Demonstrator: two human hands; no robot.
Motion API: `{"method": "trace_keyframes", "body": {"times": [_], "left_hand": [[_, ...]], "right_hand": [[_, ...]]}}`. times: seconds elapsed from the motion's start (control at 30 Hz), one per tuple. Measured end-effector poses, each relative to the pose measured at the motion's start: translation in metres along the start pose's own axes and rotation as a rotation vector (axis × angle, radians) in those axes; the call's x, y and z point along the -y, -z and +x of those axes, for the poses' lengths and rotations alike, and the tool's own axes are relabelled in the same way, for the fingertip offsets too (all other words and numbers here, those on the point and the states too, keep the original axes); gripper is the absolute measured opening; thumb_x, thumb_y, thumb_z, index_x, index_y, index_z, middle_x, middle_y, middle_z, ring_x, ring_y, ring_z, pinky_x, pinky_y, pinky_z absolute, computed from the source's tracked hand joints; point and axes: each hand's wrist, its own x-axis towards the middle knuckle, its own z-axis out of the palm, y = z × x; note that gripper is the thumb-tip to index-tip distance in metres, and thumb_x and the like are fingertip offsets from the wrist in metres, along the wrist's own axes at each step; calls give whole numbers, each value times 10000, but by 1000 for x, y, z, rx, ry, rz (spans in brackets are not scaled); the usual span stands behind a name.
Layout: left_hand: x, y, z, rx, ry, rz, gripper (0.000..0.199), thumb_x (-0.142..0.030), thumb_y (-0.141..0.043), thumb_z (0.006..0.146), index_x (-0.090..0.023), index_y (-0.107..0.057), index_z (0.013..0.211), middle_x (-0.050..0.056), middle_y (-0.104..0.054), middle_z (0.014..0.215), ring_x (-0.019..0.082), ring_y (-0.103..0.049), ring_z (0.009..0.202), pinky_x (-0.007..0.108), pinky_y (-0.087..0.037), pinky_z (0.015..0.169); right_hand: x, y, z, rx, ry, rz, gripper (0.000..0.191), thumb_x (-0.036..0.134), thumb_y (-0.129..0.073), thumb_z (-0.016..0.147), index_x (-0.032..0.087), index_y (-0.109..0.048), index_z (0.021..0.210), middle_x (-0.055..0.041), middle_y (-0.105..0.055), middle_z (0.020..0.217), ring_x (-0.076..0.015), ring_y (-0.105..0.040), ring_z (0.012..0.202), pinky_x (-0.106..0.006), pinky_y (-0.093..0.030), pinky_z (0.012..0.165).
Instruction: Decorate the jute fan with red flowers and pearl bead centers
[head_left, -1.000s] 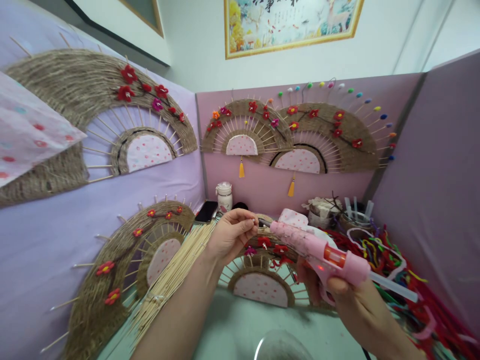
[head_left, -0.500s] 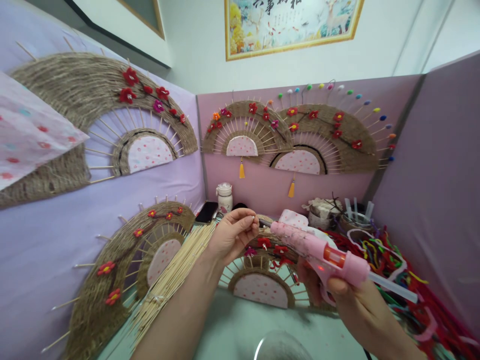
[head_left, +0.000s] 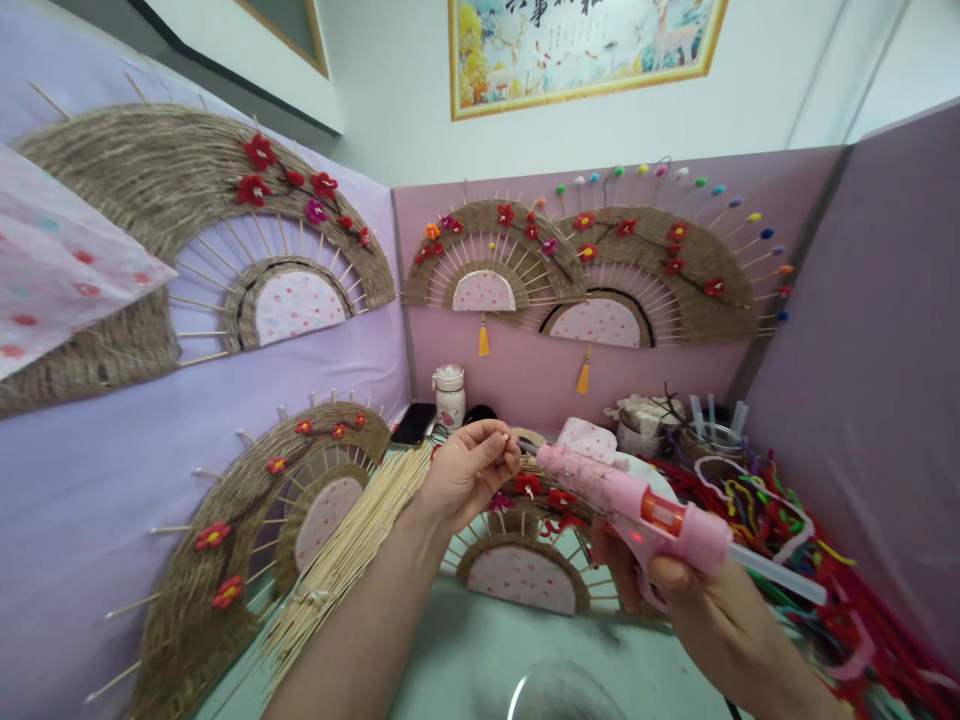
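My right hand point(head_left: 697, 590) grips a pink hot glue gun point(head_left: 600, 485), with a clear glue stick point(head_left: 780, 575) poking out of its back and a small red light on its body. The gun's nozzle points left at my left hand point(head_left: 476, 465). That hand is closed in a pinch, thumb against finger, around a tiny whitish bit too small to name, close by the nozzle tip. Behind and below both hands stands a twine-woven fan point(head_left: 521, 580) with red flowers and a dotted half-round base, partly covered by the hands and gun.
Bundled thin sticks point(head_left: 352, 560) lie left of my left forearm. Colourful pipe cleaners point(head_left: 847, 600) heap at the right, near a glass jar point(head_left: 712, 435) with glue sticks. A white bottle point(head_left: 449, 395) and a phone point(head_left: 414, 424) stand at the back. Another fan point(head_left: 255, 540) leans left.
The glue gun and my right hand have shifted slightly left. My left hand stays nearly in place, still pinching beside the nozzle.
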Motion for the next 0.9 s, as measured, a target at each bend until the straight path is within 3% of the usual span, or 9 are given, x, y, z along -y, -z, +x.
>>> {"method": "trace_keyframes", "body": {"times": [0.27,0.53,0.9], "left_hand": [[-3,-4,-3,-35,-25,48,263,-198,-869,575,-107,-652,692,9,-649,681,52,-578,574,169,-511,613],[-5,-4,-5,-3,-36,48,252,-181,-870,567,-118,-651,675,1,-650,659,56,-586,566,160,-499,591],[-2,-4,-2,-60,-117,143,294,-253,-892,527,-108,-659,633,11,-644,640,68,-581,586,164,-489,590]], "right_hand": [[-5,-1,-5,22,-94,76,615,687,-272,917,172,-607,896,-45,-545,605,-168,-491,501,-254,-344,423],[-3,-1,-2,41,-39,78,539,625,-278,951,179,-572,885,-25,-530,587,-145,-454,475,-246,-329,423],[1,-1,0,36,-45,84,529,626,-311,944,183,-581,844,-33,-551,626,-145,-475,489,-243,-351,424]]}}
